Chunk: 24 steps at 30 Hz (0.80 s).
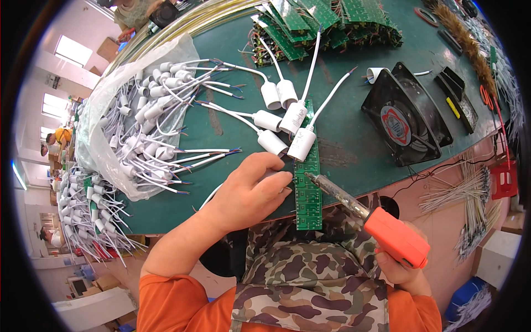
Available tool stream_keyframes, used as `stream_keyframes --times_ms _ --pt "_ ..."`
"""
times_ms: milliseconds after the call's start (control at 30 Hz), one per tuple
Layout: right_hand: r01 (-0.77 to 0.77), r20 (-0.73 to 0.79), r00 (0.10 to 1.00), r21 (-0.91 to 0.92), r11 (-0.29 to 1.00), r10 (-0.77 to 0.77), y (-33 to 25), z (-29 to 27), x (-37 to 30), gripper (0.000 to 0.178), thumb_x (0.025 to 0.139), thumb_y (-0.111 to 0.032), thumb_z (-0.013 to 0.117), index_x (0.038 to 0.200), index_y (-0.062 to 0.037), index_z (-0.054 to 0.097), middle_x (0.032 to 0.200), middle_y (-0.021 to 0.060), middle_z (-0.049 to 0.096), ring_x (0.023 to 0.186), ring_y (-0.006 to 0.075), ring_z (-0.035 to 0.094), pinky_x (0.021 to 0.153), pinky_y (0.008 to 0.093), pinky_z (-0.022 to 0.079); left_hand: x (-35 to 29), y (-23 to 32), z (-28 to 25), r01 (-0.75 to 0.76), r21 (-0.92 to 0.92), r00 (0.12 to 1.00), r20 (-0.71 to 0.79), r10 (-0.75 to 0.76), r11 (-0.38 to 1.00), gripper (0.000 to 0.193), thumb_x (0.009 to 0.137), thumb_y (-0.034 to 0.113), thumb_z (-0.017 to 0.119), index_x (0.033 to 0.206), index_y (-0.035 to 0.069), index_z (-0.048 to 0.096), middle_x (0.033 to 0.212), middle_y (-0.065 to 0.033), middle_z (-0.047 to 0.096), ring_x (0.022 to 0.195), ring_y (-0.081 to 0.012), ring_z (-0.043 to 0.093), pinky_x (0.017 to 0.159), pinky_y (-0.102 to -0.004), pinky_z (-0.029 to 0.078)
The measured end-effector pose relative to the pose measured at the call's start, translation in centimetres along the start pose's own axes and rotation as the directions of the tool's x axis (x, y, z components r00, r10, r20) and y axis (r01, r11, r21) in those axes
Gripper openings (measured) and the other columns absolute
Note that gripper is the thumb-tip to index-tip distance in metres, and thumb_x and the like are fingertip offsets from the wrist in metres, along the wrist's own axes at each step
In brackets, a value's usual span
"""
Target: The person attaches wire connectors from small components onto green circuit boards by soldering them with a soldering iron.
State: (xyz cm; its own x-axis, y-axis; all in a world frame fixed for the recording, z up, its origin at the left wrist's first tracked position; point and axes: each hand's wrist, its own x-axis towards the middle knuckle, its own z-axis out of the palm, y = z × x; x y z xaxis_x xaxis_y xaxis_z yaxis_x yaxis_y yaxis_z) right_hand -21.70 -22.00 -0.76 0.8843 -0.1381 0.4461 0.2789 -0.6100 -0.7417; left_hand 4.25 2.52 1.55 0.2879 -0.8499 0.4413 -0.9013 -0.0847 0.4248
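My right hand [399, 272] is wrapped round the handle of an orange soldering gun [395, 237]. Its metal tip meets a narrow green circuit board strip [308, 205] that overhangs the table's near edge. Left of the strip, my left hand [240, 193] is closed on a white cylindrical cable cap, mostly hidden by the fingers, with a white cable trailing behind the hand. Several more white caps with cables [302, 145] cluster at the strip's far part, their wire ends pointing away from me. I cannot make out the joint under the tip.
A clear plastic bag [105, 157] of white capped cables lies on the left of the green table [221, 41]. Green circuit boards [354, 25] are piled at the back. A black fan [401, 119] and a black tray [458, 102] stand on the right. People sit in the background.
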Motion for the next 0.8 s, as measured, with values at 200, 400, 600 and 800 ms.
stream_keyframes --times_ms 200,400,600,800 --pt "-0.002 0.02 1.0 -0.032 0.999 0.003 -0.1 -0.2 -0.1 0.058 0.083 -0.022 0.084 0.128 0.0031 0.057 0.101 0.0131 0.07 0.075 0.0299 0.072 0.064 0.0376 0.058 -0.7 -0.2 0.9 -0.041 0.021 0.996 -0.078 0.042 0.999 0.036 0.074 -0.002 0.079 0.104 0.003 0.06 0.108 -0.0166 0.063 0.097 -0.035 0.065 0.081 -0.0427 0.056" --pt "-0.01 0.02 1.0 -0.028 1.0 0.011 -0.1 -0.2 -0.3 0.059 0.082 -0.022 0.084 0.128 0.0029 0.057 0.1 0.0135 0.07 0.075 0.0306 0.072 0.065 0.0383 0.058 -0.7 0.2 0.9 -0.033 0.078 0.993 -0.115 0.042 0.996 0.032 0.076 -0.007 0.079 0.101 0.002 0.062 0.116 -0.02 0.065 0.093 -0.0328 0.067 0.075 -0.0386 0.057" --pt "0.004 0.007 1.0 0.003 1.0 -0.004 0.0 -0.1 -0.2 0.059 0.079 -0.018 0.085 0.128 0.002 0.057 0.102 0.0142 0.07 0.075 0.0307 0.072 0.064 0.0384 0.057 -0.7 0.1 1.1 -0.037 0.089 0.992 -0.118 0.047 0.995 0.029 0.077 -0.006 0.079 0.099 0.002 0.062 0.116 -0.0203 0.066 0.092 -0.0336 0.067 0.073 -0.0384 0.057" --pt "0.017 0.011 1.0 0.016 1.0 -0.018 0.0 -0.2 0.0 0.06 0.078 -0.017 0.085 0.128 0.0016 0.057 0.103 0.0143 0.071 0.073 0.0299 0.072 0.063 0.0379 0.057 -0.8 -0.1 0.8 -0.058 0.084 0.992 -0.104 0.066 0.995 0.029 0.076 -0.005 0.08 0.099 0.002 0.062 0.116 -0.0206 0.067 0.09 -0.0337 0.068 0.073 -0.0377 0.057"
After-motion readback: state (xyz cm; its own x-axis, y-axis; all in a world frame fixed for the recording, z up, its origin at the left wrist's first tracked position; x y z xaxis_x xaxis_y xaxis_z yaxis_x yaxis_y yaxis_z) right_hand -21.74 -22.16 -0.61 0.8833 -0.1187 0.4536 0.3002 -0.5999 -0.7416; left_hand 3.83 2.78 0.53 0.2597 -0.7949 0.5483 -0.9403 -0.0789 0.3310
